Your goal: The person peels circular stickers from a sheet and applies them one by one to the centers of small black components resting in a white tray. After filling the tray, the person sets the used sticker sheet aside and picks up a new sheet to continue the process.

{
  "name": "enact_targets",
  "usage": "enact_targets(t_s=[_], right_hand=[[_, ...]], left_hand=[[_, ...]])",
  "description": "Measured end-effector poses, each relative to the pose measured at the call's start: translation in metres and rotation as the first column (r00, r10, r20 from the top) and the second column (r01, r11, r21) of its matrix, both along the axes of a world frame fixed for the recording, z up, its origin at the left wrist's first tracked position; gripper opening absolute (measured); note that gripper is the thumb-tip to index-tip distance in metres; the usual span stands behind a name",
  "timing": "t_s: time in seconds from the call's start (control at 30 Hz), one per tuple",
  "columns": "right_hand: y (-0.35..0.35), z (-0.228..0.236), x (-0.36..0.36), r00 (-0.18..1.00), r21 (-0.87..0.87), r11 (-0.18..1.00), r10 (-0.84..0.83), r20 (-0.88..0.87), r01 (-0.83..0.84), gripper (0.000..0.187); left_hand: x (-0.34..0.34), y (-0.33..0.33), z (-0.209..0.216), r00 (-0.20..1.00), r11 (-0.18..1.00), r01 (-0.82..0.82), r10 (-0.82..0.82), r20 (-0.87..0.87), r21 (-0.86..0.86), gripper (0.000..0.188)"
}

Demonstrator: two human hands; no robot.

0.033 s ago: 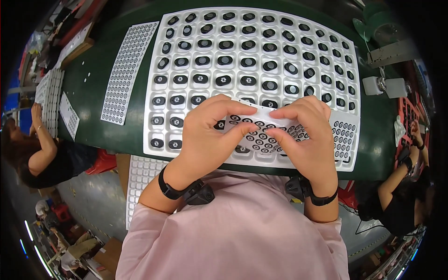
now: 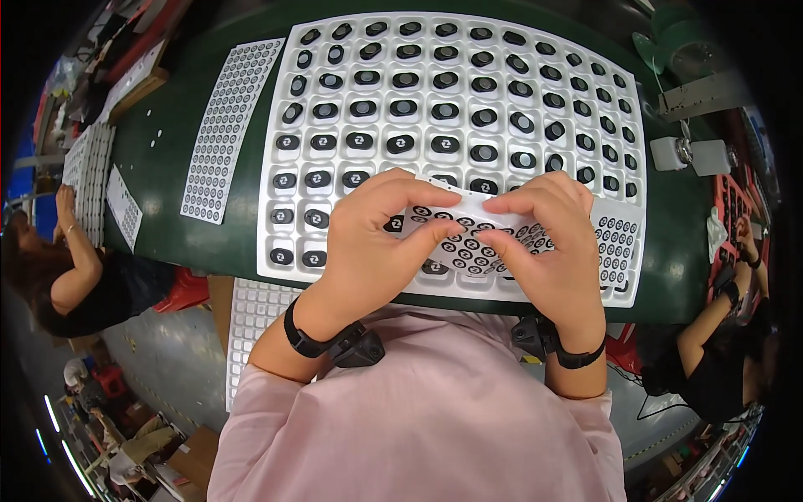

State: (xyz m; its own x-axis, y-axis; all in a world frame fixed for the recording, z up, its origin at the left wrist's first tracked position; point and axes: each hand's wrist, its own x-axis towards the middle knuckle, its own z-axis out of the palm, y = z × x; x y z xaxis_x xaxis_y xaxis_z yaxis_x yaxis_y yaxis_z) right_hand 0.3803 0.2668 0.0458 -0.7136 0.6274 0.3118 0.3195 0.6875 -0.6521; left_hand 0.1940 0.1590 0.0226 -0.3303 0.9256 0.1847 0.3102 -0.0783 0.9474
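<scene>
My left hand (image 2: pixel 372 234) and my right hand (image 2: pixel 548 243) pinch the upper edge of a white sticker sheet (image 2: pixel 473 251), thumbs and forefingers nearly meeting. Rows of round black stickers cover the sheet, which bends between my hands. It hangs over the near part of a white plastic tray (image 2: pixel 265 201), hiding several of its pockets. Small black oval parts (image 2: pixel 363 109) sit one to a pocket. Those at the near left bear a white mark; most farther ones show a plain grey disc. Right of my right hand, more sticker sheet (image 2: pixel 615 247) lies on the tray; whether it joins the held one is hidden.
Another sticker sheet (image 2: pixel 230 130) lies left of the tray on the green table (image 2: pixel 167 192). Co-workers sit at both sides, the left one by stacked white trays (image 2: pixel 90 171). A metal bracket (image 2: pixel 707 92) and white blocks (image 2: pixel 669 155) stand at the right.
</scene>
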Motion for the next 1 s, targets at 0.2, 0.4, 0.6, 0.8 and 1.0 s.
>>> enact_targets(t_s=[0.2, 0.4, 0.6, 0.8, 1.0], right_hand=[[0.002, -0.003, 0.002, 0.999, 0.032, 0.999, 0.026, -0.018, -0.025, 0.026], [0.002, -0.002, -0.002, 0.997, 0.081, 0.996, 0.033, -0.071, -0.027, 0.022], [-0.003, 0.0, 0.011, 0.996, 0.082, 0.993, 0.091, 0.0, -0.091, 0.023], [-0.004, -0.003, 0.019, 0.994, 0.204, 0.976, 0.092, -0.055, -0.079, 0.033], [0.001, 0.011, 0.033, 0.984, 0.283, 0.943, 0.162, 0.08, -0.178, 0.036]], left_hand=[[0.0, 0.008, 0.006, 0.955, 0.992, -0.015, 0.052, -0.291, 0.128, 0.029], [-0.013, 0.006, 0.005, 0.904, 0.98, 0.121, -0.044, -0.425, 0.155, 0.027], [-0.001, 0.008, 0.012, 0.827, 0.96, 0.196, -0.051, -0.56, 0.202, 0.019], [0.011, 0.006, 0.01, 0.704, 0.882, 0.328, 0.01, -0.71, 0.338, 0.009], [0.007, 0.001, 0.023, 0.638, 0.848, 0.339, 0.112, -0.762, 0.408, 0.012]])
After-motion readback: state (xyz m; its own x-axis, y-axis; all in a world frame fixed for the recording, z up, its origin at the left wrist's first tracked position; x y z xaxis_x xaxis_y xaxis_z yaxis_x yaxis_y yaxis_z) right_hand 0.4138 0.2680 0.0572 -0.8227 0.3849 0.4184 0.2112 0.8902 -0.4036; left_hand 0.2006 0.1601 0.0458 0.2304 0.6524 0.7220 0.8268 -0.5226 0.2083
